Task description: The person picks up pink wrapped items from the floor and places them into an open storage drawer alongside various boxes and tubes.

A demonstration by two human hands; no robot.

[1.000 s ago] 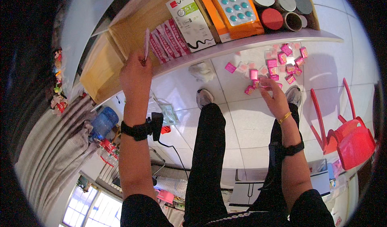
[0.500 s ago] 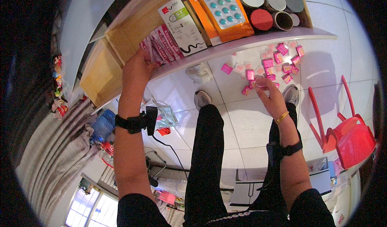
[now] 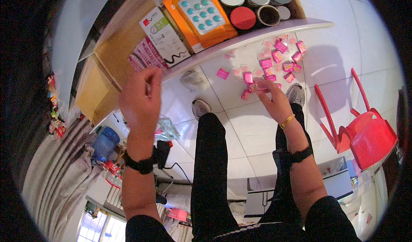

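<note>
1. Left: the left hand (image 3: 140, 94), fingers curled, is at the front edge of a wooden drawer (image 3: 118, 40); I cannot tell whether it grips anything.
2. Upper left: pink packets (image 3: 151, 54) are already in the drawer, grouped beside a white box (image 3: 162, 36).
3. Right of centre: small pink packs (image 3: 266, 63) lie scattered on the floor (image 3: 240, 130), seemingly left to gather; the right hand (image 3: 275, 103) overlaps them, its grip unclear.

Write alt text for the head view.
Left hand curled beside pink packets in an open drawer with a white box and jars; right hand hovering over small pink boxes on white floor tiles. Neither grip is clear.
</note>
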